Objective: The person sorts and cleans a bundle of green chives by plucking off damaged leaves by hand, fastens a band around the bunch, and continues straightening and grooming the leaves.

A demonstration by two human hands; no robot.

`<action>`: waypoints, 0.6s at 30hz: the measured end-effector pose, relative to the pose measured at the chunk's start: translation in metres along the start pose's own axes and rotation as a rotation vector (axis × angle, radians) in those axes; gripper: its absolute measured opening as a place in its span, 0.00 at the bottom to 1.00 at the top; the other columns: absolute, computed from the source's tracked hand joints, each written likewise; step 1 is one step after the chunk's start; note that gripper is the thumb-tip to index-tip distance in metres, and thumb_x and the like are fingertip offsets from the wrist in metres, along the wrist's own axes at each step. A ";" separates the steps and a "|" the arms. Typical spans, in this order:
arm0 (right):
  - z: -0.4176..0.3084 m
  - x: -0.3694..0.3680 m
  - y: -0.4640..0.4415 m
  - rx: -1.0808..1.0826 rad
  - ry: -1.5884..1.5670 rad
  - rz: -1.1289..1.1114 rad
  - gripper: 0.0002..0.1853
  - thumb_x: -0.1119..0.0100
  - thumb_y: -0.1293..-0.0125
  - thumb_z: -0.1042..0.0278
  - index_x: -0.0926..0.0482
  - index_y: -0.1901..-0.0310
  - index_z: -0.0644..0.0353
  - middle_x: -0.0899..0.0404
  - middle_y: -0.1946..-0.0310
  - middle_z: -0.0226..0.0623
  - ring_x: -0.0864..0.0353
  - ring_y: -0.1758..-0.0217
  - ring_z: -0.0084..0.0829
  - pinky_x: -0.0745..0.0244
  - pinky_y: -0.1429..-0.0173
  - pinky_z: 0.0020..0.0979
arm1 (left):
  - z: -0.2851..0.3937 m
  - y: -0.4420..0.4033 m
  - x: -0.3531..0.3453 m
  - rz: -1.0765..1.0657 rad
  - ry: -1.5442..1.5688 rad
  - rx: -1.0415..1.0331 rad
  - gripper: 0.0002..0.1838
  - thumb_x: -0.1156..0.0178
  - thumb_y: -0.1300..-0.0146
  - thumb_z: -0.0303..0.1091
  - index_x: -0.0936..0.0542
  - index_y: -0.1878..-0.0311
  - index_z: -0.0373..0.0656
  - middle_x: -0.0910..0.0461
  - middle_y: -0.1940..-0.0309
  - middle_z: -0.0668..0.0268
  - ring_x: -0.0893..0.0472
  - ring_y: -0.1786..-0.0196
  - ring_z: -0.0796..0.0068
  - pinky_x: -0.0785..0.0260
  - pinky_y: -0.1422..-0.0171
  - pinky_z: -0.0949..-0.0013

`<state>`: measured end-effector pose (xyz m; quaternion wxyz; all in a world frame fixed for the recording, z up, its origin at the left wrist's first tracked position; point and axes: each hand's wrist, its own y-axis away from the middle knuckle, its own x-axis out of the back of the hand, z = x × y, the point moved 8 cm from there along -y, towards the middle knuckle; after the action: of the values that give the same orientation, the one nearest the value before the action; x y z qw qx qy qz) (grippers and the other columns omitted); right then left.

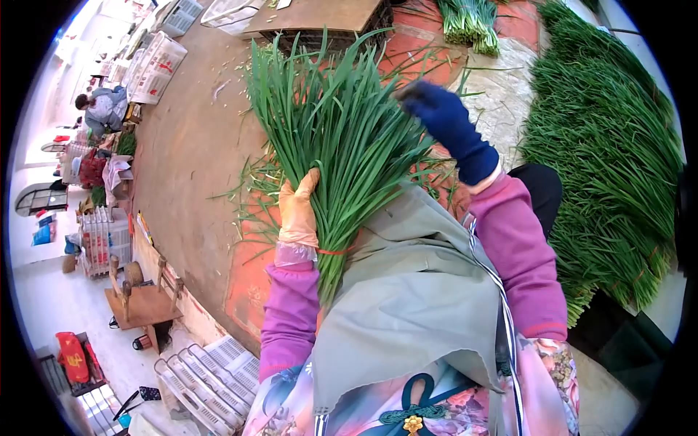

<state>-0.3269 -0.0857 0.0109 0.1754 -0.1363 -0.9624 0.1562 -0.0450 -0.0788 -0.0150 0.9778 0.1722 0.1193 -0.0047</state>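
Observation:
A large bunch of garlic chives (349, 123) lies across my lap, leaves fanned toward the far side. A red band (334, 251) circles its lower stems. My left hand (298, 207), in a pale orange glove, is closed around the left side of the bunch, above the band. My right hand (436, 109), in a dark blue glove, is raised beside the right-hand leaf tips. Its fingers are smeared by motion, so I cannot make out whether they hold anything. A grey-green apron (407, 291) covers my lap under the stems.
A long heap of green chives (603, 160) lies along the right. Another bundle (469, 25) rests at the far side on the red mat (516, 22). A low wooden-topped table (320, 14) stands ahead. White crates (207, 385), a wooden stool (145, 301) and seated people (105, 109) are at left.

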 end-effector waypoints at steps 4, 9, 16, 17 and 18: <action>-0.091 -0.044 0.019 0.579 0.516 -0.059 0.22 0.39 0.50 0.53 0.24 0.53 0.52 0.23 0.61 0.41 0.23 0.55 0.38 0.34 0.46 0.42 | -0.002 0.000 0.001 -0.021 -0.054 0.013 0.12 0.43 0.43 0.26 0.25 0.56 0.34 0.21 0.65 0.63 0.20 0.65 0.72 0.24 0.60 0.70; -0.065 -0.100 0.054 0.440 0.697 -0.647 0.32 0.42 0.48 0.47 0.34 0.43 0.53 0.24 0.64 0.35 0.24 0.59 0.40 0.36 0.45 0.43 | 0.005 0.011 0.013 0.052 0.001 -0.013 0.12 0.43 0.41 0.30 0.25 0.55 0.36 0.21 0.63 0.63 0.21 0.64 0.72 0.26 0.58 0.71; -0.089 -0.089 0.093 0.653 0.659 -0.338 0.18 0.49 0.48 0.67 0.27 0.53 0.50 0.32 0.76 0.30 0.29 0.71 0.33 0.34 0.60 0.35 | 0.008 0.011 0.028 0.072 -0.115 -0.031 0.19 0.47 0.37 0.40 0.26 0.50 0.34 0.23 0.56 0.64 0.23 0.56 0.74 0.30 0.51 0.73; -0.084 -0.089 0.093 0.594 0.661 -0.349 0.17 0.50 0.47 0.65 0.26 0.54 0.49 0.30 0.75 0.31 0.28 0.70 0.33 0.35 0.63 0.35 | 0.012 0.013 0.024 0.054 -0.179 -0.064 0.20 0.48 0.36 0.41 0.26 0.49 0.33 0.23 0.55 0.63 0.24 0.55 0.74 0.31 0.50 0.73; -0.080 -0.088 0.091 0.565 0.649 -0.349 0.16 0.46 0.48 0.63 0.26 0.55 0.49 0.30 0.75 0.31 0.28 0.70 0.33 0.36 0.63 0.35 | 0.010 0.015 0.022 0.042 -0.146 -0.010 0.21 0.50 0.35 0.41 0.27 0.48 0.32 0.24 0.53 0.62 0.25 0.52 0.74 0.33 0.46 0.73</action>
<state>-0.1980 -0.0105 0.0242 0.5216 0.0391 -0.7860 0.3296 -0.0206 -0.0675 -0.0063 0.9847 0.1688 0.0441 0.0036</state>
